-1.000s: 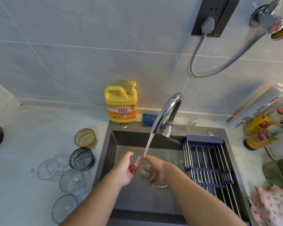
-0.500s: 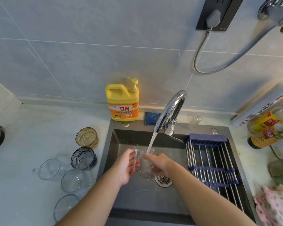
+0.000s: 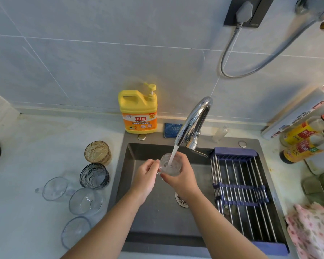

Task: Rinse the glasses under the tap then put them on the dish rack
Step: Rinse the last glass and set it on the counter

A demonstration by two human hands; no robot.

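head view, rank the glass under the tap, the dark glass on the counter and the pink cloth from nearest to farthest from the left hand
1. Clear glass, gripped by the left hand, under the tap.
2. Dark glass, on the counter left of the sink.
3. Pink cloth, far right of the sink.

You hold a clear glass mug (image 3: 169,164) upright over the sink (image 3: 157,221), mouth up, right under the tap (image 3: 193,118). The stream of water (image 3: 173,156) falls straight into it. Your right hand (image 3: 181,177) wraps its body and your left hand (image 3: 145,179) grips its handle side.

The dish rack (image 3: 239,187), steel rods in blue rails, spans the sink's right part.

Left of the sink stand five more glasses, mouths up:
- an amber tumbler (image 3: 97,152) near the sink's back corner
- a dark blue-grey tumbler (image 3: 94,176) just in front of it
- a clear handled mug (image 3: 54,187) farther left
- two clear tumblers (image 3: 85,200) (image 3: 76,231) toward the front
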